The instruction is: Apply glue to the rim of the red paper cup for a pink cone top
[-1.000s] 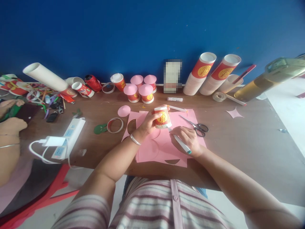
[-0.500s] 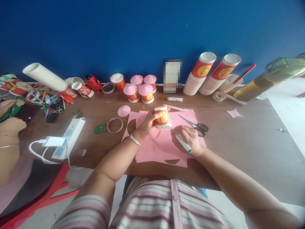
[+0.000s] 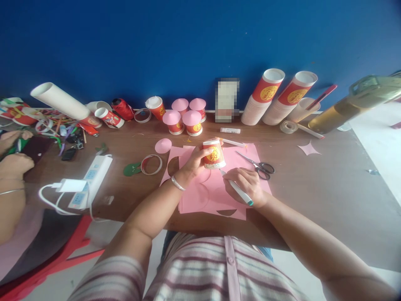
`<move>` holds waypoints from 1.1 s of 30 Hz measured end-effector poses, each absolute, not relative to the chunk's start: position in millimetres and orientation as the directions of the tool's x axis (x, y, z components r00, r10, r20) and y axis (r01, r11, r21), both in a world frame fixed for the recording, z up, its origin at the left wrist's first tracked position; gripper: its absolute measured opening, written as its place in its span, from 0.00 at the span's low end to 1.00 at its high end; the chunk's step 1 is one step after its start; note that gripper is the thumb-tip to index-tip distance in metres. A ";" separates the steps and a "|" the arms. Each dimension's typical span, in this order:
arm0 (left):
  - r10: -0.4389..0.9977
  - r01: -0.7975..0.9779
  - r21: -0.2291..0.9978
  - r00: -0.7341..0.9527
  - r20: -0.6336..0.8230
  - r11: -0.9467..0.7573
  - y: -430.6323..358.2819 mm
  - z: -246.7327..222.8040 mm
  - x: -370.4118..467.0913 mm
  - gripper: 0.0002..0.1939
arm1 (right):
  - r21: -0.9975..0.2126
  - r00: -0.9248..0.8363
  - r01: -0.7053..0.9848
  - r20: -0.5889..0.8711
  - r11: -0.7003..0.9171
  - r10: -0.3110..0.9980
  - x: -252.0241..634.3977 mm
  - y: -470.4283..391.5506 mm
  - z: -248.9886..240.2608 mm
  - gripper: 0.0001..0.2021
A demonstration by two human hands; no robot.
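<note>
My left hand point(image 3: 198, 159) is closed round a red and white paper cup point(image 3: 214, 155) with a gold emblem, held over pink paper sheets point(image 3: 216, 196). Green marks show along the cup's rim on the side nearer me. My right hand point(image 3: 246, 182) grips a white marker point(image 3: 240, 192) with a teal end; its tip is just below the cup's rim, slightly apart from it. Black-handled scissors point(image 3: 263, 169) lie on the paper beside my right hand. Behind the cup is a white marker cap or pen point(image 3: 232, 142).
Several cups with pink cone tops point(image 3: 192, 122) stand behind. Stacked cups point(image 3: 265, 96) and a bottle point(image 3: 338, 108) are at back right. A tape roll point(image 3: 151, 164), power strip point(image 3: 90, 179) and another person's hands point(image 3: 15, 163) are at left.
The marker in my right hand has moved slightly left and down, away from the cup's rim. The cup and my left hand have hardly moved.
</note>
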State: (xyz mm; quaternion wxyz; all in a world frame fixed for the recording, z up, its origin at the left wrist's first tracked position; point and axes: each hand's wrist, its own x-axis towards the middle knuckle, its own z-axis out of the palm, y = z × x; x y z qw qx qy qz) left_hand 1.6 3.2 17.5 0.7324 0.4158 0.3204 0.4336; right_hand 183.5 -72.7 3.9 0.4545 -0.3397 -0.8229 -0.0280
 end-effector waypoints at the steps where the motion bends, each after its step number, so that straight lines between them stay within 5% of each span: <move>1: 0.898 -0.371 0.883 0.426 -0.113 0.287 4.2 16.8 1.7 0.20 | -0.258 -0.359 0.585 0.768 0.769 0.530 183.1 -72.7 4.5 0.13; 33: 0.901 -0.378 0.877 0.415 -0.125 0.295 0.4 19.2 2.8 0.23 | -0.265 -0.357 0.610 0.749 0.746 0.558 182.7 -71.2 0.4 0.10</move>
